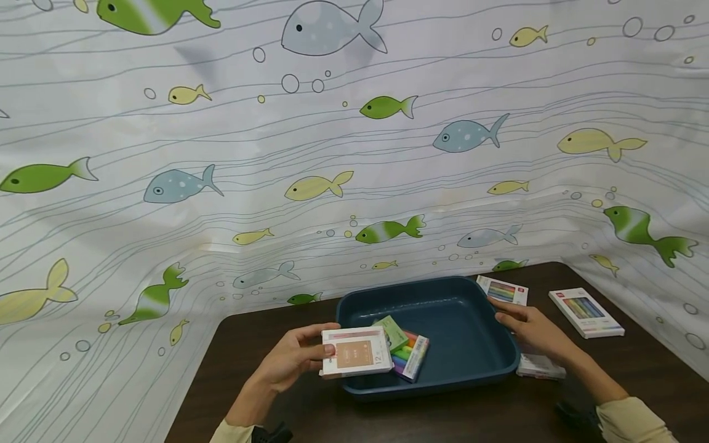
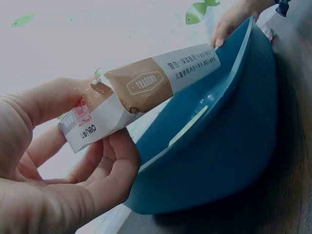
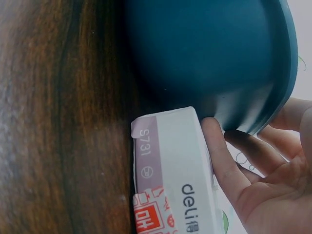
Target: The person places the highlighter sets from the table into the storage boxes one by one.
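By the left hand (image 1: 293,358), a white box (image 1: 356,355) is grasped, its long axis pointed toward the tray (image 1: 454,344), whose right side is grasped by the right hand (image 1: 530,329).

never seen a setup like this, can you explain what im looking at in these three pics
There's no machine here, just a person's two bare hands. The wide picture comes from a camera on their head; the two close ones come from cameras on each wrist.

On the dark table sits a blue tray containing a green box and a rainbow box. To its right are two pencil boxes and a white box.

The left hand holds a white-and-brown box at the tray's left end. The right hand holds the tray's right rim.
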The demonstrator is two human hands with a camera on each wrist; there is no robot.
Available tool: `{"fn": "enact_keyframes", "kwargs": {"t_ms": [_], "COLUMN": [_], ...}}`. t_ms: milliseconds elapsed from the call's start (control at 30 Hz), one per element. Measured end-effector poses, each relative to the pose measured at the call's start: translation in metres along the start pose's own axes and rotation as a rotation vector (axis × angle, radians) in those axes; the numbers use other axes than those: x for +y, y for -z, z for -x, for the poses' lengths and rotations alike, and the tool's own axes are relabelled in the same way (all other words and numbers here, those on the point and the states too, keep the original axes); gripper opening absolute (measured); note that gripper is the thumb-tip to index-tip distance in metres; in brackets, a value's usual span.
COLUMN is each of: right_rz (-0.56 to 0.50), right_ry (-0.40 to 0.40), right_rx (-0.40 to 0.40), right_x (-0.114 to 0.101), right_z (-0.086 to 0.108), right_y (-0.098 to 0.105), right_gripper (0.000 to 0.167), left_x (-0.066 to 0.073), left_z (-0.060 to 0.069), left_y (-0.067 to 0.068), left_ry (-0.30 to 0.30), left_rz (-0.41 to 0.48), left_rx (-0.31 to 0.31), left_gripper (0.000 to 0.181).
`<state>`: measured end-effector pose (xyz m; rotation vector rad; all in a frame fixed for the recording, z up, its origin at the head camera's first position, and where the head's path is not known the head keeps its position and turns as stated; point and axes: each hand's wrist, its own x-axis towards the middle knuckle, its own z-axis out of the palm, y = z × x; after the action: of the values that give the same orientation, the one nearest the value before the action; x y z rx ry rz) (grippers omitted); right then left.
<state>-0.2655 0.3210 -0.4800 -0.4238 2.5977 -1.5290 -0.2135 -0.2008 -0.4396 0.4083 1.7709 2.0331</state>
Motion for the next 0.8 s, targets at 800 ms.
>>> {"fn": "enact_keyframes", "kwargs": {"t_ms": [800], "right_rz": [-0.034], "right_ry": [-0.003], "right_rx": [-0.001], "right_x": [-0.001], "right_z": [0.0], "right_y": [0.0], "right_gripper": [0.061], "left_x": [-0.001], "left_z": [-0.015], "left_y": [-0.019], "left_ry": [0.033], "left_rz": [-0.021], "left_rx": [-0.036], "left_gripper": [0.055]}}
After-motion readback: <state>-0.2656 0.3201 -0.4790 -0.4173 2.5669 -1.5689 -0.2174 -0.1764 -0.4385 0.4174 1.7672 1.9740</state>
